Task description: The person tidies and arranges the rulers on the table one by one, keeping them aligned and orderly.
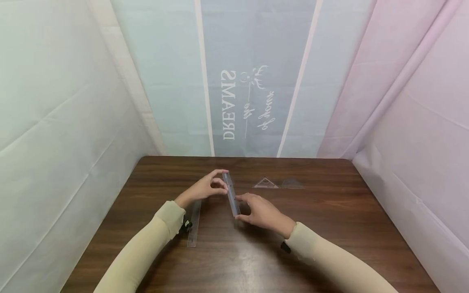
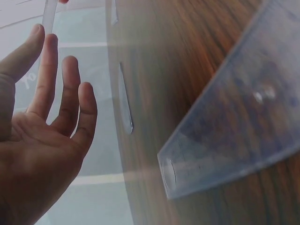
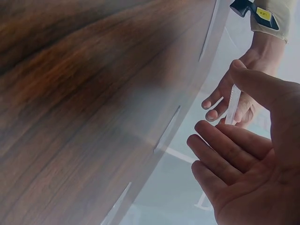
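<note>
Pinching a slim, straight, bluish-grey strip (image 1: 231,196) are left grip (image 1: 206,189) and right grip (image 1: 263,211)

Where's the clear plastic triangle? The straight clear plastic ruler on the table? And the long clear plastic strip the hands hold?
Clear plastic triangle (image 1: 265,186): head view, lower edge.
Straight clear plastic ruler (image 1: 196,224): head view, middle.
Long clear plastic strip (image 1: 231,195): head view, middle.

Pale cream long sleeves (image 1: 143,240), broad cuffs (image 1: 170,216); black wrist mounts (image 3: 241,6), yellow label (image 3: 264,14) on left one.
</note>
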Demonstrator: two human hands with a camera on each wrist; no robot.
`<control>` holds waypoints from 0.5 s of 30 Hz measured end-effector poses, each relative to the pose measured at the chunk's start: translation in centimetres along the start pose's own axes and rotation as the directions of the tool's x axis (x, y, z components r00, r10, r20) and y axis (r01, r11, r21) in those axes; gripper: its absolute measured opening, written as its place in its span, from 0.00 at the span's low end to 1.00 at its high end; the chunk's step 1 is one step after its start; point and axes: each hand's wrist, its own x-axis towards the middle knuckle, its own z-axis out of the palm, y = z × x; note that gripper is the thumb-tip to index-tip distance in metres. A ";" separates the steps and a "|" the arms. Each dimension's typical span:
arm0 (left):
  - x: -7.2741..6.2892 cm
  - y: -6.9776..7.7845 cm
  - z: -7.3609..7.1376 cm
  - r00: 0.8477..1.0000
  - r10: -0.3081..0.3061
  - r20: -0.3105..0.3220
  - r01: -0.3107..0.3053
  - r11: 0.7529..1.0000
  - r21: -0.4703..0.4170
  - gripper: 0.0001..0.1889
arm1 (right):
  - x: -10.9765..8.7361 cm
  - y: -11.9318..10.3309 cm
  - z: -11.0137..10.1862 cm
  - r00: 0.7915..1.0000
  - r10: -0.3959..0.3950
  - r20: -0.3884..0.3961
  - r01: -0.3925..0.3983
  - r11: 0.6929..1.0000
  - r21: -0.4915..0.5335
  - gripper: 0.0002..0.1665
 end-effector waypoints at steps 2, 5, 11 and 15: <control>-0.2 -0.1 -0.1 1.000 0.015 -0.001 -0.015 1.000 0.004 0.40 | 0.0 -0.2 0.1 1.000 -0.005 -0.003 0.005 1.000 0.002 0.39; -0.6 -0.3 -0.3 1.000 0.029 -0.006 -0.029 1.000 0.006 0.40 | 0.0 -0.6 0.3 1.000 -0.013 -0.004 0.013 1.000 0.000 0.40; -1.6 -0.7 -0.4 0.999 0.042 -0.024 -0.042 0.999 0.001 0.41 | -0.2 -1.6 0.6 0.999 -0.041 0.016 0.041 0.999 0.004 0.40; -2.4 -0.7 -0.8 0.998 0.042 -0.041 -0.041 0.999 0.011 0.40 | -0.1 -2.3 1.0 0.998 -0.069 0.012 0.069 0.998 0.001 0.39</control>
